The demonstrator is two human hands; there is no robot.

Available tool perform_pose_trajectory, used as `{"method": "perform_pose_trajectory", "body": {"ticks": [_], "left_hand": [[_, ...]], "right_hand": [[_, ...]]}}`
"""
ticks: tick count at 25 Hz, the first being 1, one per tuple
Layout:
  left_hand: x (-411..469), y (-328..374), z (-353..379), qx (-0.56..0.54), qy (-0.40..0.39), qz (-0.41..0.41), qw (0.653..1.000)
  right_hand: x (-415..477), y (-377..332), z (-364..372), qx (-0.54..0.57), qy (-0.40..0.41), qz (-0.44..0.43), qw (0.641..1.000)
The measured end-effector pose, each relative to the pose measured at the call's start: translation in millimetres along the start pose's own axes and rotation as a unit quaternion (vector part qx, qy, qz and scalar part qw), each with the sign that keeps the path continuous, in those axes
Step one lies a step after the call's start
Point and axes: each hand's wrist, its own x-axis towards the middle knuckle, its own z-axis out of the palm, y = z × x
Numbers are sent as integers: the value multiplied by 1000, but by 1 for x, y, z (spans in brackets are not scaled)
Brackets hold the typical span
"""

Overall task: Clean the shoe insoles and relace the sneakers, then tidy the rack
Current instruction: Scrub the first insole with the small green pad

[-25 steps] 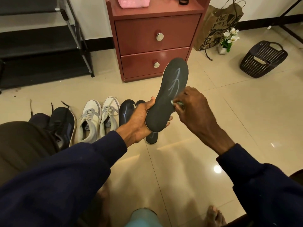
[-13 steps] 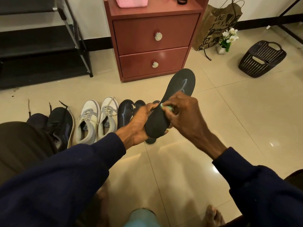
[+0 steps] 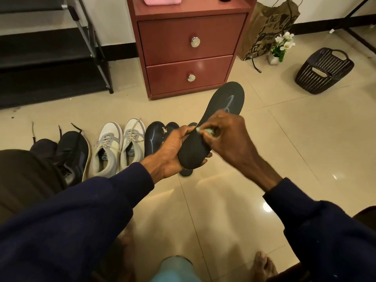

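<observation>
My left hand (image 3: 172,151) grips the heel end of a dark grey insole (image 3: 225,102) that tilts up to the right, a pale logo on its toe. My right hand (image 3: 225,137) pinches a small pale green cloth (image 3: 208,130) against the insole's middle. On the floor behind lie other dark insoles (image 3: 154,137), partly hidden by my hands. Left of them stand a pair of white and grey sneakers (image 3: 118,145) and a pair of black sneakers (image 3: 70,153) with loose laces. The black shoe rack (image 3: 50,55) stands at the back left.
A red-brown two-drawer cabinet (image 3: 189,51) stands straight ahead, with a pink basket (image 3: 162,0) on top. To its right are a brown paper bag (image 3: 270,27), a small pot of white flowers (image 3: 281,45) and a dark woven basket (image 3: 323,70). Shiny beige tiles cover the floor.
My right hand has slid the cloth down the insole from its middle toward the heel. The insole has tilted lower and further right.
</observation>
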Motion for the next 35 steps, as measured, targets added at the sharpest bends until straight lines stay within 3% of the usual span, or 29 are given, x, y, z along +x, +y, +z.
{"method": "perform_pose_trajectory", "body": {"ticks": [2, 4, 7, 9, 12, 14, 19, 24, 28, 29, 33, 35], "left_hand": [[-2, -1, 4, 17, -18, -5, 1000], [-5, -2, 4, 24, -11, -7, 1000], [-1, -4, -3, 4, 8, -7, 1000], [-1, -1, -2, -1, 13, 0, 1000], [-3, 2, 4, 22, -14, 7, 1000], [-5, 1, 5, 29, -3, 4, 1000], [-2, 0, -4, -23, 20, 2, 1000], [-1, 6, 2, -18, 14, 22, 999], [6, 0, -7, -31, 38, 17, 999], [7, -1, -7, -34, 44, 10, 998], [4, 5, -1, -62, 32, 23, 997], [7, 4, -6, -60, 45, 25, 997]], "right_hand": [[9, 16, -11, -38, 77, 43, 995], [2, 16, -7, -43, 87, 62, 993], [-20, -15, 12, 14, -30, -10, 999], [-15, -13, 8, -3, -57, -35, 998], [6, 14, -9, -74, 65, 29, 995], [-1, 16, -6, -78, 89, 63, 991], [-31, -22, 19, 11, -94, -85, 992], [-8, 6, 3, -29, 55, 25, 998], [-34, -25, 24, 26, -103, -81, 991], [-28, -20, 21, 8, -109, -81, 991], [-11, -1, 8, -86, 18, 4, 996], [-23, -18, 18, -55, -24, -34, 998]]}}
